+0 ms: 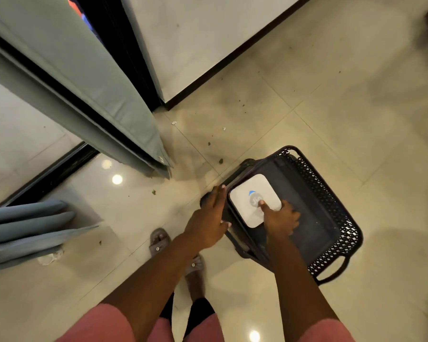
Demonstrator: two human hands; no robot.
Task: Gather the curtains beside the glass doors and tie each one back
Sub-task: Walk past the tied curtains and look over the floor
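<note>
Tiled floor: curtain hangs well left of hands on basket.

grey-green curtains, black lattice-patterned basket, white device, cream tiled floor

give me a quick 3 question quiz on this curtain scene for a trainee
1. True or false: the left hand grips the green curtain.
2. Which does the right hand touch? A) the white box B) the blue curtain C) a sandal
3. Fill in: the white box lies on top of the dark ____.

Key: 1. False; it rests on the edge of the basket, fingers straight. 2. A; its thumb presses on the top of the box. 3. basket.
</note>
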